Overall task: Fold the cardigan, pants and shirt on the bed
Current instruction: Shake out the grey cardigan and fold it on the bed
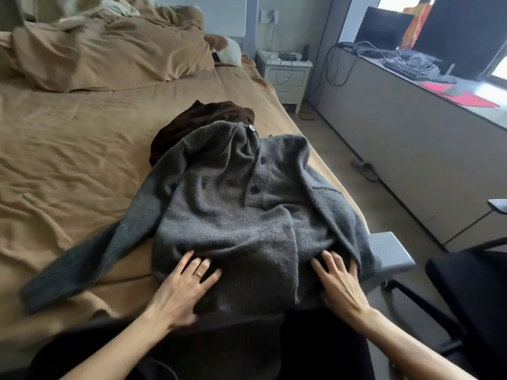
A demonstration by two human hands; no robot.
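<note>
2 hands (pixel 184 287) (pixel 339 284) flat on cardigan (pixel 233 212)

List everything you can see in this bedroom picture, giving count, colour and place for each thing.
cardigan: one, grey, spread on the bed's near edge
garment: one, dark brown, bunched behind the cardigan
bed sheet: one, tan, under the clothes
duvet: one, tan, heaped at the bed's head
nightstand: one, white, right of the bed's head
monitors: two, black, on the window ledge
chair: one, black, right foreground
left hand: one, flat on the cardigan's near left
right hand: one, flat on the cardigan's near right
</note>
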